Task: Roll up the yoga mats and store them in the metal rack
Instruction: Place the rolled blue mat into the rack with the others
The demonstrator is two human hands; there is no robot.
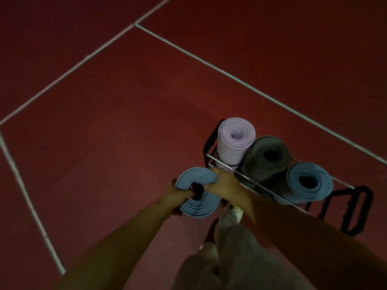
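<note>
Left hand [178, 192] and right hand [225, 182] both clamp fingers around a rolled blue yoga mat [198, 195], beside the metal rack [222, 162] holding 3 upright rolls.

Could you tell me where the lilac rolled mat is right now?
In the head view, the lilac mat stands upright at the far left end of the metal rack, right beside the grey mat.

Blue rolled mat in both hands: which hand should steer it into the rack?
Probably the right hand: it grips the blue mat on the side nearest the metal rack. The left hand holds the far side.
</note>
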